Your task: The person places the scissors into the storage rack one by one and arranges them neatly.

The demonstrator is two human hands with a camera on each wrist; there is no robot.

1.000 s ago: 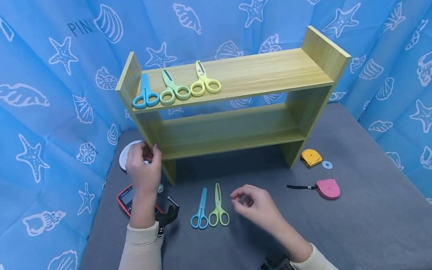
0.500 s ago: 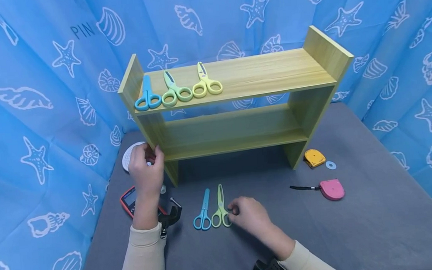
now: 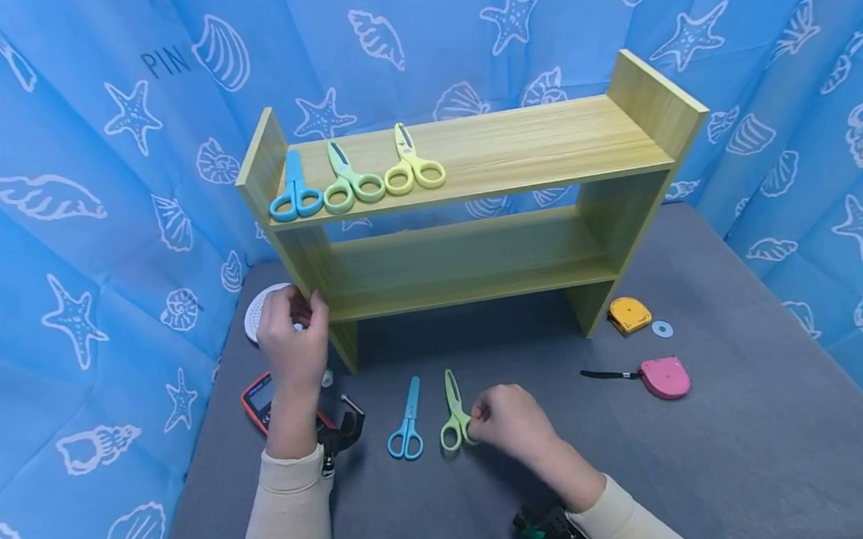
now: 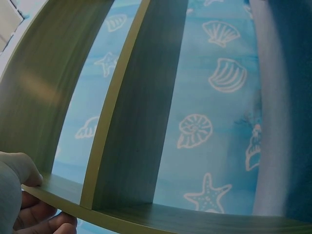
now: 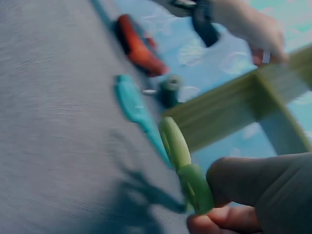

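While the left hand (image 3: 293, 337) grips the wooden shelf (image 3: 468, 258), right hand (image 3: 513, 421) pinching lime-green scissors (image 3: 455, 416), just above the table (image 3: 716, 467)

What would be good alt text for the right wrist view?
The right grip pinches green scissors by a handle over a gray table. Beyond are blurred blue scissors, a red object, and the left grip holding a wooden shelf.
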